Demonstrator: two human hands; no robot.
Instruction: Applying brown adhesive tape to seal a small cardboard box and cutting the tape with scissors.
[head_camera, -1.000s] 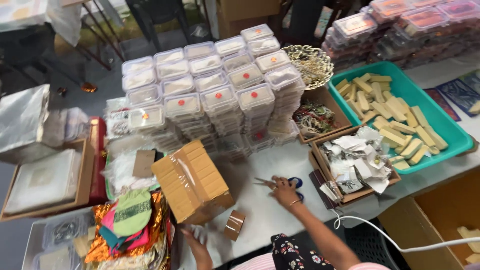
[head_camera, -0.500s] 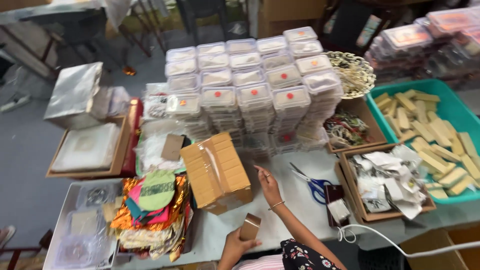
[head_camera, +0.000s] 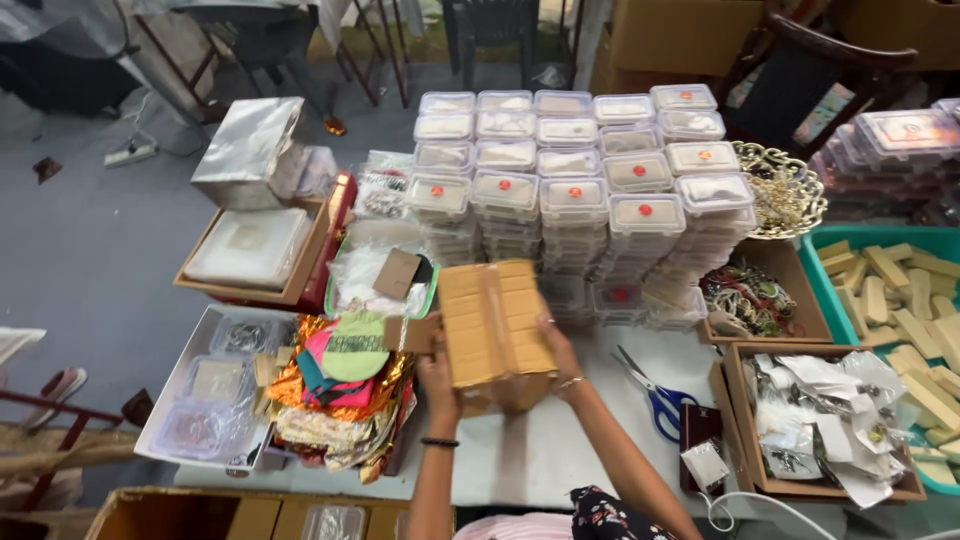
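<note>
A brown cardboard carton (head_camera: 495, 325) filled with rows of small tan boxes sits on the white table (head_camera: 560, 440), tilted toward me. My left hand (head_camera: 437, 368) grips its left side. My right hand (head_camera: 560, 350) presses on its right side. Both hands hold the carton between them, just in front of tall stacks of clear plastic lidded containers (head_camera: 570, 200).
Blue-handled scissors (head_camera: 655, 395) lie right of the carton. A pile of coloured fabric pouches (head_camera: 345, 385) lies to its left. Cardboard trays with packets (head_camera: 830, 420) and beads (head_camera: 750, 295) stand right, by a teal tray of wooden blocks (head_camera: 905, 300). A silver box (head_camera: 250, 150) sits far left.
My right hand left the scissors and came to the carton. My left hand let go of a small tan box and now grips the carton's left side. The view shifted left.
</note>
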